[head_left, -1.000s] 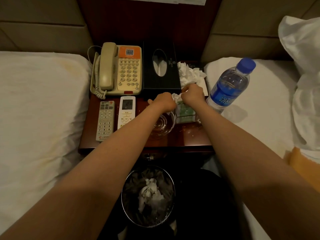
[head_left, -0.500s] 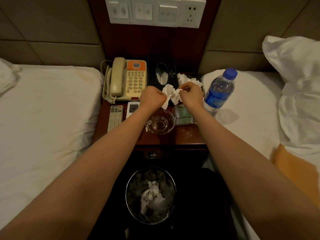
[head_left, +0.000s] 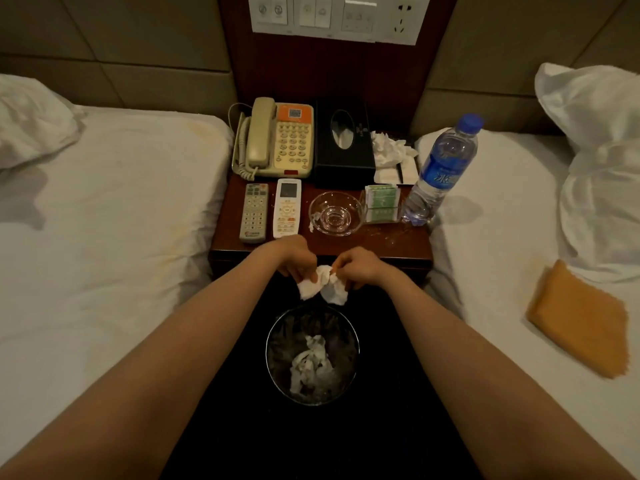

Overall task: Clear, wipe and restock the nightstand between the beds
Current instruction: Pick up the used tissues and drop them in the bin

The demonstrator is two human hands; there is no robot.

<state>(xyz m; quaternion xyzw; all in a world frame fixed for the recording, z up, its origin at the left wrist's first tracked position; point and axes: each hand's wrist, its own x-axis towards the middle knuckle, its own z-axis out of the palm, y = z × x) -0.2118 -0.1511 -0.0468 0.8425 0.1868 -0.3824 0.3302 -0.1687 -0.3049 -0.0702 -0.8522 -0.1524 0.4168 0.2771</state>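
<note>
My left hand (head_left: 294,258) and my right hand (head_left: 360,266) each pinch a crumpled white tissue (head_left: 320,287) just in front of the nightstand's (head_left: 381,242) front edge, above the round waste bin (head_left: 313,355) on the floor, which holds more tissue. On the dark wood nightstand sit a beige phone (head_left: 277,140), a black tissue box (head_left: 343,143), two remotes (head_left: 254,213), a clear glass bowl (head_left: 336,213), a small green packet holder (head_left: 381,204), a water bottle (head_left: 440,171) and another crumpled tissue (head_left: 391,150) at the back right. Crumbs dot the top near the bowl.
White beds flank the nightstand on both sides. A folded orange cloth (head_left: 581,318) lies on the right bed beside a pillow (head_left: 595,109). A switch and socket panel (head_left: 332,15) is on the wall above. The floor around the bin is dark.
Both hands lifted the crumpled tissue from beside the tissue box and drew it back toward me, off the nightstand and over the bin. The view widened as my head pulled back.
</note>
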